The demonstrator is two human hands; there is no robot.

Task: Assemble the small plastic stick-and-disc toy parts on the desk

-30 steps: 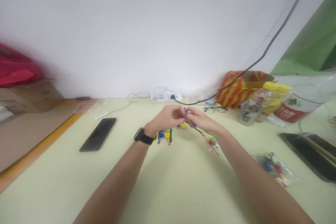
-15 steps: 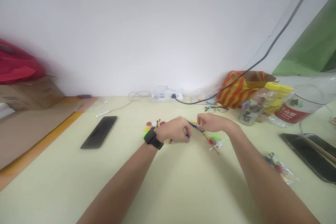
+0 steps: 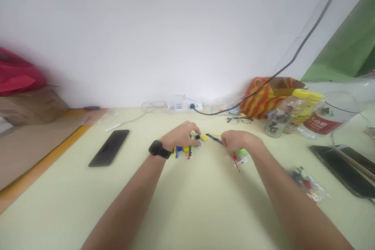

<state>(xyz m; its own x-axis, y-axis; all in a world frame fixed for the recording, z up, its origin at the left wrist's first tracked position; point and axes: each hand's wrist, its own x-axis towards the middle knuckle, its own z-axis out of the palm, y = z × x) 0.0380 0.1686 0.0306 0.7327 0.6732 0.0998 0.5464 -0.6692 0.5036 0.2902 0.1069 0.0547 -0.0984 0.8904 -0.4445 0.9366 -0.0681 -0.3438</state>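
Observation:
My left hand (image 3: 181, 136), with a black watch on its wrist, reaches over a small pile of coloured plastic parts (image 3: 184, 150) at the table's middle; its fingertips are pinched on a small dark round piece (image 3: 197, 137). My right hand (image 3: 238, 140) is closed around the end of a thin blue rod (image 3: 213, 138), which points left toward the left hand. Under the right hand lie red and green sticks (image 3: 238, 158) with a white piece.
A black phone (image 3: 109, 147) lies to the left. A power strip (image 3: 184, 106) and glasses (image 3: 240, 120) sit by the wall. Plastic bottles (image 3: 295, 113), a striped bag (image 3: 263, 95), a dark tablet (image 3: 342, 168) and a clear bag of parts (image 3: 307, 185) are on the right.
The hands, together a second ago, have drawn apart. My left hand let go of the rod, dropped to the table and moved onto the parts pile. My right hand kept the blue rod.

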